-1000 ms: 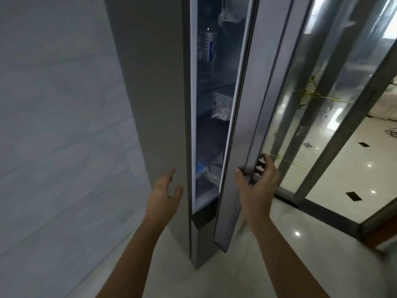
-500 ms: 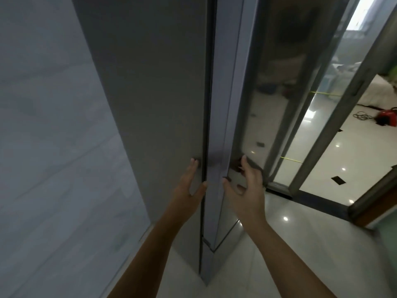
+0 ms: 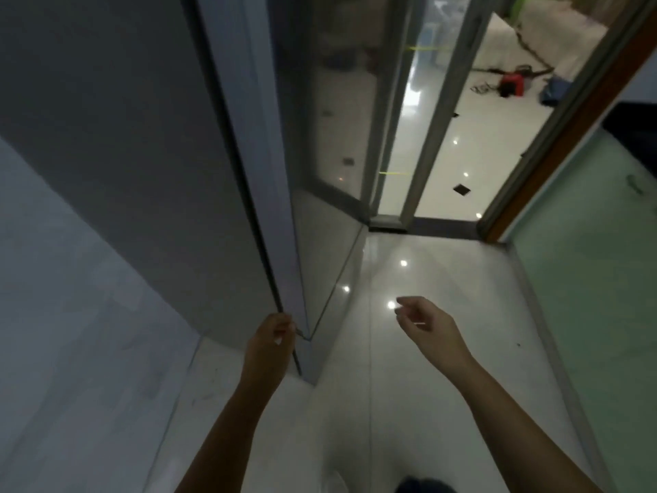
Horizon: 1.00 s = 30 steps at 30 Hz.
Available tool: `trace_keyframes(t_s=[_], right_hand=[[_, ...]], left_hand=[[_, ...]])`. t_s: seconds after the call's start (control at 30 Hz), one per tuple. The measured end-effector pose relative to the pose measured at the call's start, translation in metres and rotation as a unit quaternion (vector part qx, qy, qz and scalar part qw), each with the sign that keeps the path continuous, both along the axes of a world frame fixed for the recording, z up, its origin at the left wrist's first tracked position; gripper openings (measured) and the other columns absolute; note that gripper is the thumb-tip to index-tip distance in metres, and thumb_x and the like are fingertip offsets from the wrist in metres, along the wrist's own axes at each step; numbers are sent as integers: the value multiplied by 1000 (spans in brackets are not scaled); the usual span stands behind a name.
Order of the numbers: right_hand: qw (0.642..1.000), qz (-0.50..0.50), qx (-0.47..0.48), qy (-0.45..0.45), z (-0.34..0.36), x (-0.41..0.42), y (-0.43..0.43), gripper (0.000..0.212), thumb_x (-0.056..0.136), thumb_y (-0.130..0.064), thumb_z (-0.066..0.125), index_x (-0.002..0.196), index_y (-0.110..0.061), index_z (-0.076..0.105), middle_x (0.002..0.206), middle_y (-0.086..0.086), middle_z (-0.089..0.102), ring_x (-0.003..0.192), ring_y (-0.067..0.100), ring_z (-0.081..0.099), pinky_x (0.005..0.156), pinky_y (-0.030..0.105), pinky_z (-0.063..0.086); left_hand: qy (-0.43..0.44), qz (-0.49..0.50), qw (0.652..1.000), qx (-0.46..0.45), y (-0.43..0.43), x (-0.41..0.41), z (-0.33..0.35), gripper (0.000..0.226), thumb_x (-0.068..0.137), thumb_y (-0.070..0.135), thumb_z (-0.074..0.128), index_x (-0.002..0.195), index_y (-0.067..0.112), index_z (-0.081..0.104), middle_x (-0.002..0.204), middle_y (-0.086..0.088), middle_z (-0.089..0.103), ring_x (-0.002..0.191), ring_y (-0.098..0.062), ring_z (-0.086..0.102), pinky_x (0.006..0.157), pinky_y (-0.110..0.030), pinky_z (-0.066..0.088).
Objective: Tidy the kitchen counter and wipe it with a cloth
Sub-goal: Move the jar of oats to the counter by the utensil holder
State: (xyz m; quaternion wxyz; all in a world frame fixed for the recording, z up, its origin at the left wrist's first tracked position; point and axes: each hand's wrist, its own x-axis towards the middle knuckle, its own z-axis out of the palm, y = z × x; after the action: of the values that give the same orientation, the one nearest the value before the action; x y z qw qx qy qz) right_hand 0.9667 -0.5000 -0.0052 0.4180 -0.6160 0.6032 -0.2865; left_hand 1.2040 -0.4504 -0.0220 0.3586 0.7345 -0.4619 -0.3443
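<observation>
A: What is the head camera showing?

B: It is looking down along a tall grey fridge that is filling the upper left of the frame. Its door is sitting shut against the body. Only a thin dark seam is running down towards the lower centre.

A: What are the hands doing?

B: The left hand is reaching up from the bottom centre to the door's lower edge, right at the seam. Its fingers are curling there, but blur is hiding whether they are pinching the edge. The right hand is hovering right of centre above the floor, well apart from the fridge. Its fingers are relaxed and loosely spread, carrying nothing.

A: And the cloth and the bench?

B: Neither is showing from this angle.

A: What is surrounding the person?

B: A pale marbled wall is running down the left side. The glossy white floor is reflecting small points of light. A glass sliding door with metal frames is standing at upper centre, just beyond the fridge. A pale green wall is filling the right edge. In the upper right, a small red object is lying on the far floor.
</observation>
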Motion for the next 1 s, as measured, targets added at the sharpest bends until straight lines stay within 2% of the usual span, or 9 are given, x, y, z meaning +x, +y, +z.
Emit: trace_keyframes(t_s=[0.1, 0.2, 0.27, 0.47, 0.6, 0.77, 0.87, 0.93, 1.0], right_hand=[[990, -69, 97, 82, -46, -65, 46, 18, 87, -9, 58, 104, -14, 62, 82, 0, 64, 75, 11, 61, 61, 8, 42], [959, -131, 208, 143, -82, -124, 104, 26, 89, -13, 55, 114, -10, 59, 99, 8, 64, 86, 19, 59, 69, 22, 41], [935, -177, 263, 157, -98, -154, 146, 29, 89, -14, 55, 117, -8, 58, 104, 11, 64, 87, 19, 57, 74, 23, 39], [838, -396, 372, 42, -124, -210, 276, 32, 88, -10, 53, 118, 1, 54, 99, 17, 62, 83, 29, 61, 74, 30, 41], [775, -513, 366, -48, -135, -229, 352, 32, 88, -6, 51, 119, 5, 53, 97, 17, 60, 74, 25, 57, 57, 26, 37], [712, -605, 331, -133, -135, -253, 457, 31, 89, -9, 50, 119, 0, 53, 101, 16, 60, 77, 23, 58, 61, 27, 39], [667, -657, 313, -158, -133, -264, 530, 30, 89, -9, 50, 118, -1, 54, 99, 15, 61, 77, 24, 59, 60, 24, 40], [631, -696, 300, -168, -131, -265, 581, 29, 89, -8, 50, 117, 0, 55, 95, 15, 61, 75, 25, 58, 58, 24, 39], [580, -739, 287, -189, -129, -261, 629, 27, 90, -7, 50, 115, 1, 55, 93, 15, 61, 75, 26, 58, 58, 23, 38]], left_hand=[[44, -45, 992, 111, 13, -19, -41, 12, 89, 9, 49, 94, 9, 60, 95, -13, 63, 92, -29, 60, 76, -28, 41], [108, -64, 970, 207, 27, -42, -69, 10, 88, 7, 50, 92, 6, 59, 99, -17, 64, 87, -28, 61, 67, -28, 42], [108, -100, 957, 249, 36, -58, -82, 12, 89, 5, 48, 95, 3, 58, 99, -18, 63, 82, -24, 59, 63, -25, 41], [20, -245, 910, 333, 54, -107, -103, 26, 93, 9, 44, 113, -4, 54, 96, -16, 60, 79, -22, 56, 60, -25, 39], [-32, -300, 894, 330, 63, -144, -99, 25, 93, 8, 43, 112, -6, 53, 96, -18, 59, 78, -24, 55, 60, -29, 38], [-100, -403, 855, 310, 96, -238, -91, 25, 93, 6, 42, 111, -8, 53, 95, -18, 58, 81, -27, 54, 57, -26, 37], [-128, -497, 805, 299, 137, -314, -87, 21, 93, 11, 43, 105, -1, 55, 95, -16, 60, 81, -25, 57, 61, -26, 39], [-144, -559, 761, 296, 170, -369, -86, 15, 92, 12, 44, 92, 5, 58, 92, -14, 60, 83, -26, 58, 69, -29, 41], [-175, -625, 707, 281, 207, -422, -84, 19, 91, 10, 43, 76, 15, 54, 90, -12, 60, 82, -24, 57, 67, -27, 41]])
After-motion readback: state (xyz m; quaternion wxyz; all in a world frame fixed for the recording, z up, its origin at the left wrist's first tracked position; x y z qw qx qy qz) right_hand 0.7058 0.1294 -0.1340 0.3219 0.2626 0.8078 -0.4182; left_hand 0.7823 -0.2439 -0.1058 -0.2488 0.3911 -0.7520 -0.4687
